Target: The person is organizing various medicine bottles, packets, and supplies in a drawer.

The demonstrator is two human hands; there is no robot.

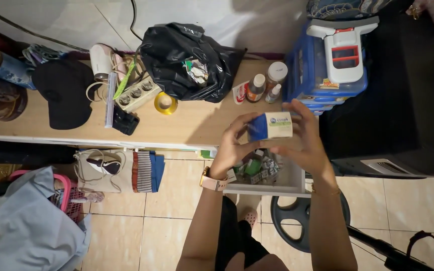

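I have both hands on a small blue-and-white box (270, 126), held in the air above an open drawer (282, 188) full of small packets. My left hand (232, 148) grips the box's blue end, its fingers (241, 122) curled over the top and thumb beneath; my right hand (305, 143) clamps the white end, fingers (302, 111) spread across the far face. The step in hand, as I judge it, is examining the box; turning it over would need one hand to loosen while the other rotates. Its long axis runs left to right between my palms, nearly level, the printed side face toward the camera. Beyond my fingertips on the wooden surface (187, 125) stand small bottles (257, 88) and a black plastic bag (189, 60).
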